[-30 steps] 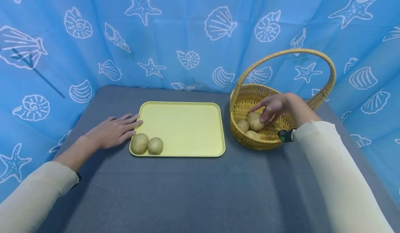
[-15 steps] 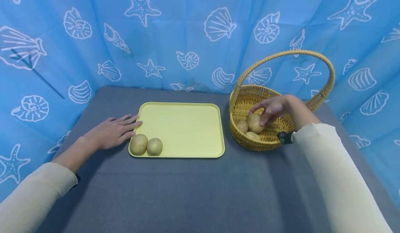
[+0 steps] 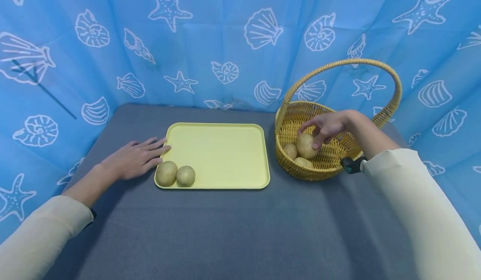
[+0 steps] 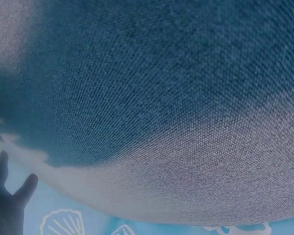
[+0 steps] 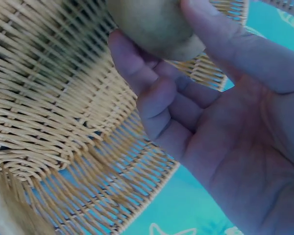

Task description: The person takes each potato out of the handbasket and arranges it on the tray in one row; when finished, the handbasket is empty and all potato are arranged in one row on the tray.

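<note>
My right hand (image 3: 328, 127) is inside the wicker basket (image 3: 334, 169), pinching a round yellow-brown potato (image 3: 306, 146) between thumb and fingers. In the right wrist view that potato (image 5: 154, 24) sits at the top between the thumb and fingertips, with the other fingers curled below it. Two more potatoes lie in the basket, a left one (image 3: 290, 151) and a front one (image 3: 303, 162). My left hand (image 3: 137, 159) lies with fingers spread over the left rim of the yellow tray (image 3: 225, 155). A larger potato (image 3: 166, 173) and a smaller potato (image 3: 186, 176) rest side by side in its near-left corner.
The tall basket handle (image 3: 342, 63) arches over my right hand. A grey cloth (image 3: 233, 230) covers the table, and a blue curtain (image 3: 210, 34) with white shells and starfish hangs behind it. In the left wrist view mostly cloth (image 4: 161, 73) shows.
My right hand has closed its grip on the potato and lifted it slightly within the basket, while the right forearm has swung outward to the right. My left hand has stayed in place.
</note>
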The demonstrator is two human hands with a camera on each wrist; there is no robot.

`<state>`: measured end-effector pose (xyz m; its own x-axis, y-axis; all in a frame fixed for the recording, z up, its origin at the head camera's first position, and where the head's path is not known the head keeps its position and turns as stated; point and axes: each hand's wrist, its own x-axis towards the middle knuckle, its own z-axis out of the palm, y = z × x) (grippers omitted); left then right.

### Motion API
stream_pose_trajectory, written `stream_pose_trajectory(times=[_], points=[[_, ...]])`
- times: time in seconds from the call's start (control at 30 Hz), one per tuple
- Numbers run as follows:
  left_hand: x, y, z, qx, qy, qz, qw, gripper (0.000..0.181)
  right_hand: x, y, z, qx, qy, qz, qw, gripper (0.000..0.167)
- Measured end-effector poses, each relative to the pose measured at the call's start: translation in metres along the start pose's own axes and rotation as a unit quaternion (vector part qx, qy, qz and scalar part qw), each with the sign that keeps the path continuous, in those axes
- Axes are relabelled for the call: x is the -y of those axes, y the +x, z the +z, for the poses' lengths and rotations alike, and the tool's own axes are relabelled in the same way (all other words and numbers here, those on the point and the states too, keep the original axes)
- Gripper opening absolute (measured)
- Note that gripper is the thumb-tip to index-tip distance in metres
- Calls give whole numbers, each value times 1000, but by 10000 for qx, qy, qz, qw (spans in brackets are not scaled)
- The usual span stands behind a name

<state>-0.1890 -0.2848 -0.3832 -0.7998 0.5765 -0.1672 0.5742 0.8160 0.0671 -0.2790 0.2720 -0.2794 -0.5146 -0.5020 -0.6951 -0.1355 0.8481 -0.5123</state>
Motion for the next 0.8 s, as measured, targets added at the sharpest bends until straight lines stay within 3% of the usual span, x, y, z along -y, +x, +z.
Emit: stream_pose_trajectory(times=[0.27, 0.5, 0.8], points=[[0, 0, 2, -2, 24, -3, 10000, 54, 15, -16, 1, -314, -317, -559, 9974, 78], [0, 0, 1, 24, 17, -18, 10000, 54, 35, -22, 4, -183, -122, -931, 9954, 72], [0, 1, 2, -41, 41, 22, 10000, 54, 62, -8, 14, 68, -107, -1715, 9851, 61]])
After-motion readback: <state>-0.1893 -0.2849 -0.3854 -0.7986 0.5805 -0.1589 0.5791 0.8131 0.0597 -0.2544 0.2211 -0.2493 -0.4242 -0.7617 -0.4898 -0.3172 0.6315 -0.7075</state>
